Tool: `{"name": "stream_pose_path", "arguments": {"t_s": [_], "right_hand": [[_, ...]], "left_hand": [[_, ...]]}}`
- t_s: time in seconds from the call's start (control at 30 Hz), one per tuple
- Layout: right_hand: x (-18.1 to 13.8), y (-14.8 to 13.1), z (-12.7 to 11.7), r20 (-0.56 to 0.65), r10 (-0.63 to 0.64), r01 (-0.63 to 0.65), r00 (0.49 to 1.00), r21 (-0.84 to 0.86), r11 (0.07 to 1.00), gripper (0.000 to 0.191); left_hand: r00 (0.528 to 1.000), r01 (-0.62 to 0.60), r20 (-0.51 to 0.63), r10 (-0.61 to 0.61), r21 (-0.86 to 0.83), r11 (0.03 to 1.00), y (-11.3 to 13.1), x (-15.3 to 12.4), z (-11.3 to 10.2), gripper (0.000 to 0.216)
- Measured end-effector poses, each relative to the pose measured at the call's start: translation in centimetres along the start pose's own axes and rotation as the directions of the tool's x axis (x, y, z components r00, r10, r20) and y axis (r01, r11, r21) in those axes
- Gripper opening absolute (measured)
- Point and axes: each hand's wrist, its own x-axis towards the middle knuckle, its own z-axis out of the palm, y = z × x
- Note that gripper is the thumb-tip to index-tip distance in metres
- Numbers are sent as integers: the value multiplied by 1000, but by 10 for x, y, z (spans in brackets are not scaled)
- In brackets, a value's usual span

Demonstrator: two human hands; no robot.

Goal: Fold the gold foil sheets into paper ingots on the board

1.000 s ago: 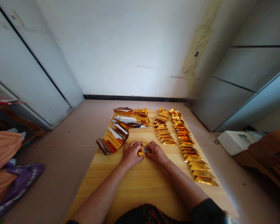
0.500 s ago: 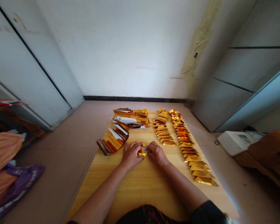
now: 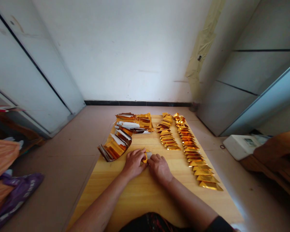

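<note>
In the middle of the bench [image 3: 125,199], between the two hands, lies a small foil piece [image 3: 149,155], glossy gold with a dull greyish face showing. The left hand [image 3: 134,163] has its thumb and fingers curved around the left side of it, pinching it. The right hand [image 3: 160,167] has its fingers bunched together at its right edge; whether they grip it I cannot tell.

Beyond the left hand, a curling sheaf of sheets [image 3: 116,144] and a flatter stack [image 3: 145,121] take up the far left corner, shiny gold with white and brown edges. Nothing stands between the hands, but to their right two rows crowd the bench: a short row of folded gold shapes [image 3: 169,139] and a long row [image 3: 193,154] along the edge, creased, pointed-ended and overlapping, with crumpled foil [image 3: 180,119] at its far end.

On the left, a slick purple bag [image 3: 21,193] lies by crinkled orange material [image 3: 2,158]; on the right sits a smooth white box [image 3: 239,147].
</note>
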Motion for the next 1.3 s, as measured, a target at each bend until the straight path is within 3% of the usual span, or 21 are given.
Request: {"name": "stream_pose_path", "arguments": {"t_s": [0.23, 0.4, 0.63, 0.77, 0.97, 1.13, 1.3], "right_hand": [[3, 6, -20, 79, -95, 102, 992, -94, 990, 16], [10, 12, -30, 159, -196, 222, 968, -166, 961, 18], [18, -5, -31, 264, -237, 303, 935, -250, 919, 15], [22, -11, -26, 264, -244, 308, 933, -237, 921, 16], [14, -9, -23, 263, -270, 337, 926, -253, 907, 21], [5, 5, -15, 161, -296, 333, 941, -303, 893, 22], [2, 15, -7, 79, -226, 239, 971, -269, 933, 19]], "left_hand": [[980, -136, 155, 127, 52, 989, -9, -4, -17, 35], [973, -191, 146, 177, 93, 977, -7, -2, -20, 32], [957, -282, 119, 266, 146, 948, -7, 4, -20, 22], [951, -301, 114, 287, 144, 943, -8, 3, -22, 18], [956, -291, 95, 278, 190, 938, -5, 0, -21, 29], [956, -293, 77, 283, 228, 929, 2, 0, -20, 34], [965, -260, 41, 257, 206, 943, 4, 1, -18, 37]]}}
